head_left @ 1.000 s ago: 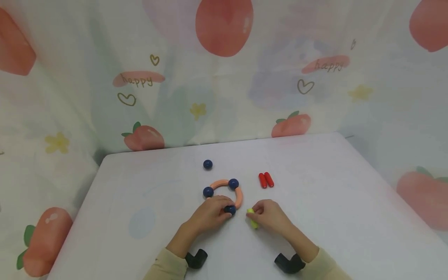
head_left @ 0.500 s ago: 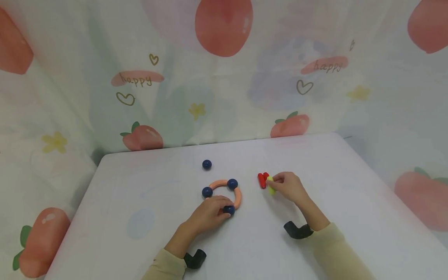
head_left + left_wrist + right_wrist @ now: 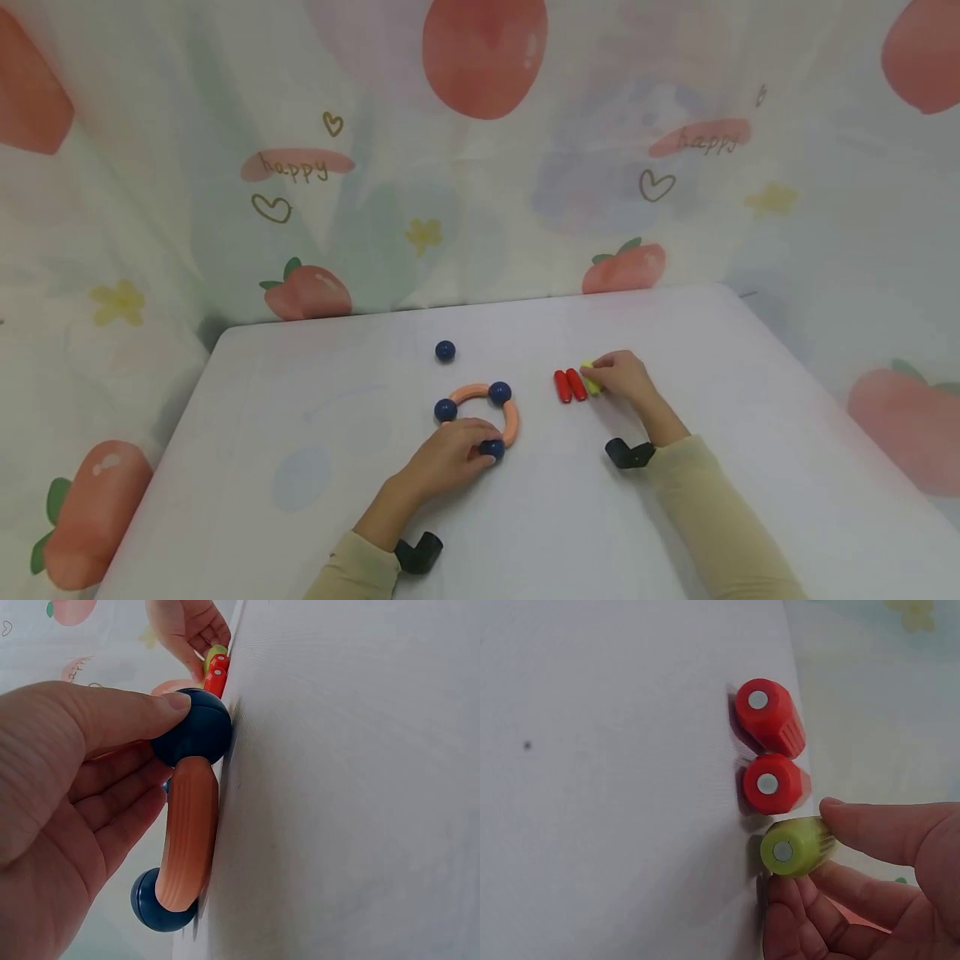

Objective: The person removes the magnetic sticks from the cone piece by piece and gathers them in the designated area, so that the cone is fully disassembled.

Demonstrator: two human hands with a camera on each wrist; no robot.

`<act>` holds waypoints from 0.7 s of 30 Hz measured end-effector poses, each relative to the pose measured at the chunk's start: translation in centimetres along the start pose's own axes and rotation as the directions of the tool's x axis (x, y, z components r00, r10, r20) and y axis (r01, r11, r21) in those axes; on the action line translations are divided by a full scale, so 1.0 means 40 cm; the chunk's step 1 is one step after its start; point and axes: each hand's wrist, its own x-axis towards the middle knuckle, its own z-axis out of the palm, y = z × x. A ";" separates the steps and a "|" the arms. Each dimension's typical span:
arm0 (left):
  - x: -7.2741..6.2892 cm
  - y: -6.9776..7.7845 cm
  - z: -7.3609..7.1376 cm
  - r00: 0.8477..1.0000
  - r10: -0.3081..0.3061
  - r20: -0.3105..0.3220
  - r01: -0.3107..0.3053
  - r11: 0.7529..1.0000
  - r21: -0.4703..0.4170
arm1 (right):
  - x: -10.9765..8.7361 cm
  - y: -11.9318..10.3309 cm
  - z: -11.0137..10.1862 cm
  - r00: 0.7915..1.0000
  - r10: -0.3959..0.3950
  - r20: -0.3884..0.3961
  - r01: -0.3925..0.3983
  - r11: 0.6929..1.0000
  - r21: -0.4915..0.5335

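My left hand pinches a dark blue ball at the near side of a ring of blue balls and curved orange magnetic rods. In the left wrist view the thumb lies on that ball, and a ribbed orange rod joins it to another ball. The hand hides part of the ring. Farther right, my right hand pinches a yellow-green magnetic rod between thumb and fingers. Two red magnetic rods lie side by side just left of it, silver discs on their ends.
A loose blue ball sits behind the ring on the white table. Black bent pieces stick out at both wrists. A patterned cloth hangs behind the table and at its sides.
My right hand has carried the yellow-green rod away from beside the ring, back and to the right, to the right side of the red rods. The left hand has stayed on its ball.
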 end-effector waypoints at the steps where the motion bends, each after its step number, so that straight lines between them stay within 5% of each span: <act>1: 0.000 0.000 -0.001 1.000 0.003 -0.002 -0.003 1.000 -0.001 | 0.000 -0.001 0.004 1.000 0.009 -0.001 -0.009 1.000 -0.002; 21: 0.003 0.003 -0.008 0.998 0.022 0.053 -0.020 0.999 -0.041 | -0.001 0.004 0.014 0.999 0.017 -0.052 -0.018 1.000 -0.015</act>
